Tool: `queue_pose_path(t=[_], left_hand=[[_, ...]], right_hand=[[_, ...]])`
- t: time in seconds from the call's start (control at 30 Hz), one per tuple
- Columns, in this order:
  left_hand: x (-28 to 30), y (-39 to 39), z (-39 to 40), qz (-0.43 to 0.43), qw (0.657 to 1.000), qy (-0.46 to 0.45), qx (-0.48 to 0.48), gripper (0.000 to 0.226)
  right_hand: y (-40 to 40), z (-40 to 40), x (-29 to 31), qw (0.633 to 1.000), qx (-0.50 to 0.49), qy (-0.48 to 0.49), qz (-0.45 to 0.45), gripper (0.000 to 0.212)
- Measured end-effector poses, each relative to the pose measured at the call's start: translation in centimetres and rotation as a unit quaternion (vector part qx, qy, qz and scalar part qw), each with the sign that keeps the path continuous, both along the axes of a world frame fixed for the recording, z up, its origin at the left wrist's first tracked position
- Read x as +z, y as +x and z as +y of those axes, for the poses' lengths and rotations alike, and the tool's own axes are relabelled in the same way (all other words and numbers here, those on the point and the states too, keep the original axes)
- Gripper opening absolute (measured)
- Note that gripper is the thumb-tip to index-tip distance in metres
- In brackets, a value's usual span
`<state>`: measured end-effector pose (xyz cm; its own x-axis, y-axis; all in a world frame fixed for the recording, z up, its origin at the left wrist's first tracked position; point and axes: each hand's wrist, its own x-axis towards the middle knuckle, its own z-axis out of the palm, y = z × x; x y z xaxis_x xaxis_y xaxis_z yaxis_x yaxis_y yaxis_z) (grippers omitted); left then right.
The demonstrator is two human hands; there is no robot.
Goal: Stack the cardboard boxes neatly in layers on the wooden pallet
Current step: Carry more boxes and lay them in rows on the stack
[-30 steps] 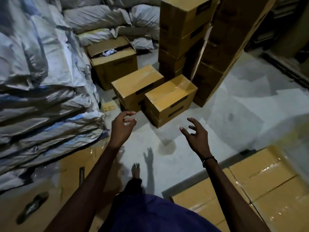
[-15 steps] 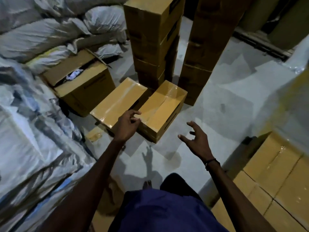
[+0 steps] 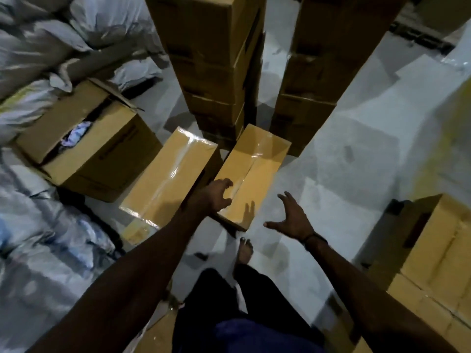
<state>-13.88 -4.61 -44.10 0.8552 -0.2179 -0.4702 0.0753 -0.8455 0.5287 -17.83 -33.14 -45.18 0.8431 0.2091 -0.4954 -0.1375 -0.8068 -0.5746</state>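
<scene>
Tan sealed boxes (image 3: 251, 174) on a pale grey floor (image 3: 356, 154), beside white-grey sacks (image 3: 38, 47).

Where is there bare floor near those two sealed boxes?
Bare floor lies right of the right sealed box, reaching the stacked boxes. Left is crowded: the left sealed box, open carton and sacks.

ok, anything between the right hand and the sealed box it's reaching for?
Head view: nothing but bare floor separates the right hand from the sealed box; the left hand hovers over its near edge.
</scene>
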Motion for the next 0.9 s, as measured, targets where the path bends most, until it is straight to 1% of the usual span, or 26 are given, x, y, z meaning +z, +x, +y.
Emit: queue_pose_path(t=[0.07,0.2,0.37,0.47,0.57,0.63,0.73,0.9], left_hand=[[-3.0,3.0,0.2,0.034,0.999,0.011,-0.017,0.066],[-9.7,8.4,1.3,0.069,0.996,0.045,-0.021,0.078],[-19.2,15.2,2.3,0.071,0.992,0.072,-0.079,0.103],[-25.7,18.8,2.8,0.064,0.982,0.117,-0.133,0.121],[-30.4,21.3,2.6,0.070,0.973,0.148,-0.162,0.142],[-32.6,22.6,2.6,0.084,0.969,0.155,-0.174,0.151],[-34.9,24.0,2.8,0.077,0.969,0.145,-0.183,0.159],[-37.2,24.3,2.5,0.044,0.974,0.123,-0.187,0.159]], right_hand=[[2.8,1.4,-2.8,0.999,0.013,-0.028,0.015,0.120],[7.4,3.3,-9.3,0.997,-0.018,-0.069,0.038,0.136],[12.2,4.9,-18.7,0.992,-0.064,-0.091,0.050,0.148],[15.1,5.4,-24.6,0.989,-0.085,-0.098,0.064,0.158],[17.3,6.1,-29.2,0.987,-0.105,-0.105,0.068,0.167],[18.5,6.6,-31.5,0.985,-0.117,-0.102,0.069,0.171],[19.4,7.4,-33.8,0.984,-0.130,-0.099,0.064,0.176],[19.7,8.9,-35.8,0.983,-0.156,-0.093,0.035,0.173]])
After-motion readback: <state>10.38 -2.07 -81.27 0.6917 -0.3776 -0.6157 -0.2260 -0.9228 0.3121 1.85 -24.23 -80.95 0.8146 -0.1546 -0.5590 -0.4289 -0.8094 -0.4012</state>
